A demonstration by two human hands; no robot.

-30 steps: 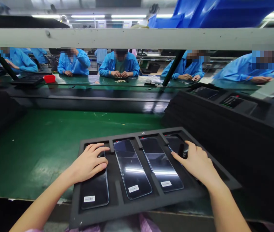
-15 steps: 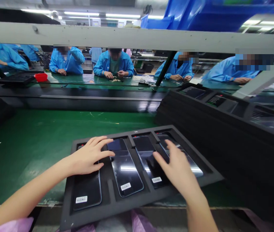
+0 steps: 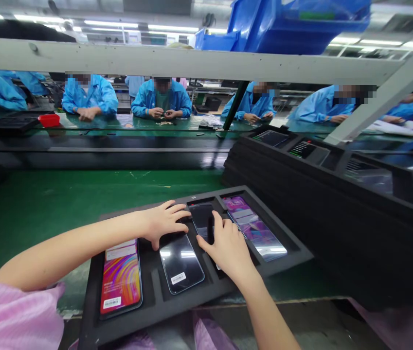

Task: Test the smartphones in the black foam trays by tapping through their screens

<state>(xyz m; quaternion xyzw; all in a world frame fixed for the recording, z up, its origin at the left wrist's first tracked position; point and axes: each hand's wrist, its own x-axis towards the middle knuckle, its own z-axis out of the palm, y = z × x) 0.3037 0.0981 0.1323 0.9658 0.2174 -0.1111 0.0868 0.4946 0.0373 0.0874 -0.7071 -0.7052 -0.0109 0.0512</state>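
On the glossy green bench (image 3: 45, 189) lies a black rectangular tray (image 3: 91, 301) with four compartments. The bare left hand (image 3: 168, 221) and right hand (image 3: 228, 243), apart with fingers loosely spread, cover parts of two dark glass-fronted phones (image 3: 182, 265) in the middle compartments, contact unclear. A lit red-orange phone (image 3: 120, 277), bearing a small white label (image 3: 112, 302), occupies the leftmost compartment; a lit purple phone (image 3: 257, 228), the rightmost.

Blue bin (image 3: 301, 29) above a pale beam (image 3: 155, 65), red container (image 3: 49, 120) near blue-jacketed people (image 3: 91, 97)
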